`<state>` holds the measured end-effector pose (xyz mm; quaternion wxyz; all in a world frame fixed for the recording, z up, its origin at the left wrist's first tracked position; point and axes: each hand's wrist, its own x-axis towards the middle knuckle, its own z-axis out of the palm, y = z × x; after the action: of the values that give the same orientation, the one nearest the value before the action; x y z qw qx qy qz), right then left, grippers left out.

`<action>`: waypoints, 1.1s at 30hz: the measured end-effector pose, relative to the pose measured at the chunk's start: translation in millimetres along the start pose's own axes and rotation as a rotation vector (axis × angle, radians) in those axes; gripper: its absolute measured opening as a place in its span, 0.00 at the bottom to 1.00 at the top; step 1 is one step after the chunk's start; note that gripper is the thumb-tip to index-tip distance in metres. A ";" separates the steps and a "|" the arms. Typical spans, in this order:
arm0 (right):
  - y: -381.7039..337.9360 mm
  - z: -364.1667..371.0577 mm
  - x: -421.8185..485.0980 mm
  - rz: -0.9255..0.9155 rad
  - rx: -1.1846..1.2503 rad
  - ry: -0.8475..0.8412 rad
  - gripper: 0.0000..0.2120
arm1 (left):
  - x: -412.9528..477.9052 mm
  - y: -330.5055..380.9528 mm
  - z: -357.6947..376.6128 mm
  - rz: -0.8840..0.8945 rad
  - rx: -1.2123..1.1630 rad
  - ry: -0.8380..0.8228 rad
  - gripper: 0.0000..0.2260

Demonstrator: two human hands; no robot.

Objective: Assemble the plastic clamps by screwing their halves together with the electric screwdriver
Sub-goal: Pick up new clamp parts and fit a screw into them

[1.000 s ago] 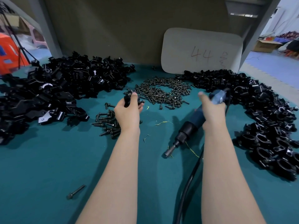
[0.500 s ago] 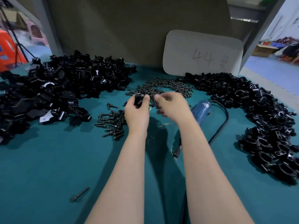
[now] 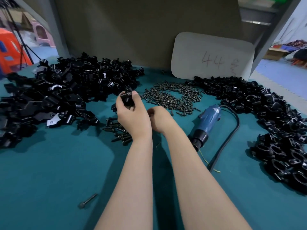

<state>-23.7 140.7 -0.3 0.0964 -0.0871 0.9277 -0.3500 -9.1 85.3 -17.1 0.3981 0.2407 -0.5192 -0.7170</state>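
My left hand [image 3: 132, 113] grips a small black plastic clamp [image 3: 127, 99], raised above the table between the left heap and the screws. Just right of it, my right hand [image 3: 159, 119] has its fingers curled inward. Its fingertips are hidden behind my left hand, so I cannot tell whether it holds anything. The blue electric screwdriver [image 3: 208, 121] lies on the green table [image 3: 49, 171] to the right of my right arm, tip pointing toward me, untouched. Small dark screws [image 3: 171, 97] are spread out behind my hands.
A heap of black clamp halves [image 3: 66, 92] fills the left. Another heap of black clamps [image 3: 269, 123] curves along the right. Longer bolts [image 3: 118, 130] lie under my left wrist, one loose bolt [image 3: 88, 200] lies near the front, and a white board [image 3: 212, 55] leans at the back.
My right hand put the screwdriver down on the table, reached to the screws, then drew back beside my left hand. My left hand kept the clamp and lifted it slightly.
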 end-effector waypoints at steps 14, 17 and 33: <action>39.8 -15.5 16.7 0.299 -0.310 0.331 0.15 | -11.4 -2.7 5.8 -0.572 -0.312 -0.356 0.06; 41.8 -18.5 19.1 0.240 -0.193 0.385 0.12 | -15.0 -4.0 7.5 -0.624 -0.298 -0.429 0.06; 40.0 -35.5 -8.7 -0.089 0.019 0.392 0.03 | -18.8 -12.3 9.6 -0.387 -0.046 -0.484 0.04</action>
<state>-27.5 194.7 0.2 -0.1008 -0.0572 0.9205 -0.3730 -9.7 107.8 -26.6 0.1244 0.1485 -0.5270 -0.8275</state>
